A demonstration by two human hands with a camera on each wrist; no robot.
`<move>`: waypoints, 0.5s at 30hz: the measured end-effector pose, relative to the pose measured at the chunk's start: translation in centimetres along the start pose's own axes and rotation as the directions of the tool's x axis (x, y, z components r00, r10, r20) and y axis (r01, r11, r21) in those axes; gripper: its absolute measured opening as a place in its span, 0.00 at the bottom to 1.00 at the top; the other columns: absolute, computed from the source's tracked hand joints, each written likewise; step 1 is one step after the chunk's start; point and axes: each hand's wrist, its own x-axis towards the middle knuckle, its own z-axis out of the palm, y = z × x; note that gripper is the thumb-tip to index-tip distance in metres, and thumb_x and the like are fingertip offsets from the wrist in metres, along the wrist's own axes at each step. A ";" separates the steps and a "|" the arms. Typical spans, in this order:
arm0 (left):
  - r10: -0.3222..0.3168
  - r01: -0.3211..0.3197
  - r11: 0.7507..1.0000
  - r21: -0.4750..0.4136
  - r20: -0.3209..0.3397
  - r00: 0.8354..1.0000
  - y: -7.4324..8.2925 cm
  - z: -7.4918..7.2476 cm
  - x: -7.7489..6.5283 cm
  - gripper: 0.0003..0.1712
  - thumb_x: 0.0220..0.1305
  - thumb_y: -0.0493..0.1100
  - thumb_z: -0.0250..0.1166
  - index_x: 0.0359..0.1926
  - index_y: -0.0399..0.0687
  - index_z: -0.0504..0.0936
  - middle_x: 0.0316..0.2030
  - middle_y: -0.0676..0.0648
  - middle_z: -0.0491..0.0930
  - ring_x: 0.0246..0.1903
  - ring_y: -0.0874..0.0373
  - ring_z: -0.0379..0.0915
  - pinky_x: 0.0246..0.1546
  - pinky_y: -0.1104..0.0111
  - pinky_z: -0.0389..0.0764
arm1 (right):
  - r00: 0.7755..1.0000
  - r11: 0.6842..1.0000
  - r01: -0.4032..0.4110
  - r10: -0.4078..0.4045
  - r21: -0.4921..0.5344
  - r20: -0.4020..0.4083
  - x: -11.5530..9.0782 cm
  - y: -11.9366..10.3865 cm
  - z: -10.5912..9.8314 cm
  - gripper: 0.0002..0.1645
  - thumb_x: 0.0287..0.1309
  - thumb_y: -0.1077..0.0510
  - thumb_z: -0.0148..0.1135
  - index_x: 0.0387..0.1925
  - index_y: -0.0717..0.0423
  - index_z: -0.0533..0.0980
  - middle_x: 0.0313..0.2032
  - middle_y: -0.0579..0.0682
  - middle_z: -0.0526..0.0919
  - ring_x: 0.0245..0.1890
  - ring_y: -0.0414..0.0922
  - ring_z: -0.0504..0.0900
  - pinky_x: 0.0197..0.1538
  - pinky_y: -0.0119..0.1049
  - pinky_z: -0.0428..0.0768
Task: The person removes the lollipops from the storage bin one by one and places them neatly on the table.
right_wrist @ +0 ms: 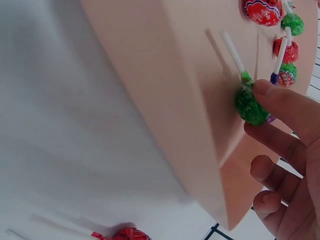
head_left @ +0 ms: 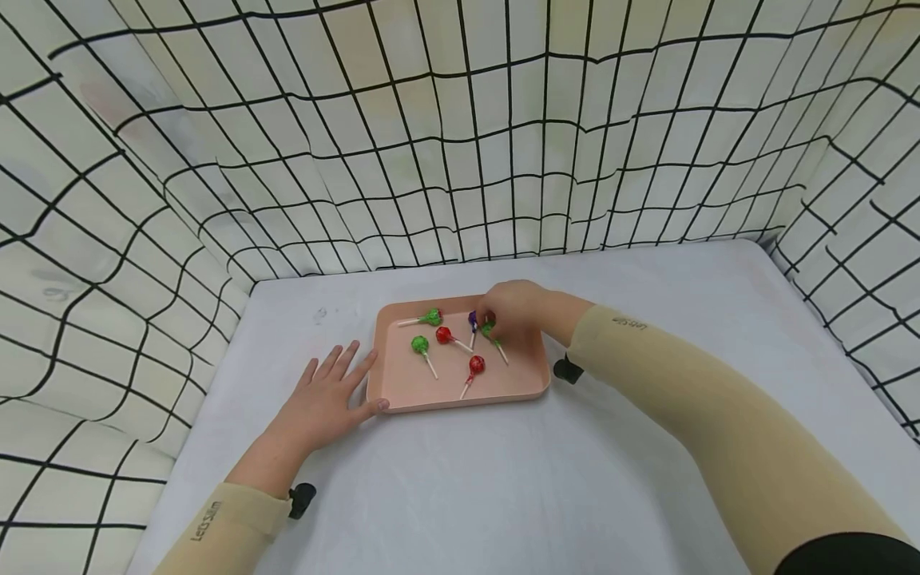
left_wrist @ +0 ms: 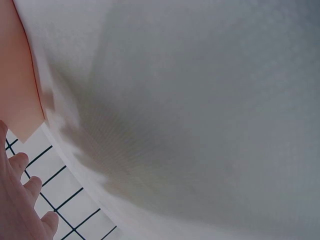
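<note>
Over the right part of a pink tray (head_left: 398, 387), my right hand (head_left: 513, 310) pinches a green lollipop (right_wrist: 251, 105) by its wrapped head between thumb and finger. Its white stick points away from the palm. A purple lollipop (head_left: 472, 318) lies right by these fingertips, partly hidden by them. Elsewhere in the tray are two red lollipops (head_left: 477, 366) and two more green lollipops (head_left: 420, 345). My left hand (head_left: 323, 403) lies spread beside the tray, its thumb at the near left corner and fingers at the left rim.
Another red lollipop (right_wrist: 129, 234) lies on the white table outside the tray in the right wrist view; my right arm hides that area from the head view. Black-and-white grid cloth walls (head_left: 460, 160) stand behind and beside the table (head_left: 460, 487).
</note>
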 end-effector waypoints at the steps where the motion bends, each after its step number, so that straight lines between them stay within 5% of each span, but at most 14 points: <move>1: 0.000 0.000 1.000 0.001 0.001 1.000 0.0 0.0 0.0 0.52 0.63 0.74 0.54 0.78 0.54 0.53 0.77 0.38 0.46 0.75 0.36 0.38 0.71 0.38 0.40 | 1.000 1.000 0.004 -0.004 -0.003 0.000 0.0 0.1 0.0 0.11 0.59 0.51 0.70 0.44 0.43 0.84 0.38 0.42 0.81 0.42 0.43 0.76 0.49 0.39 0.77; 15: -0.010 0.010 1.000 -0.020 0.011 1.000 0.4 0.0 -0.1 0.53 0.63 0.75 0.53 0.78 0.51 0.51 0.77 0.36 0.46 0.75 0.35 0.38 0.71 0.38 0.40 | 0.999 1.000 0.024 -0.024 0.016 0.025 -0.5 0.5 0.1 0.15 0.58 0.50 0.72 0.48 0.39 0.86 0.41 0.40 0.83 0.44 0.41 0.77 0.53 0.39 0.77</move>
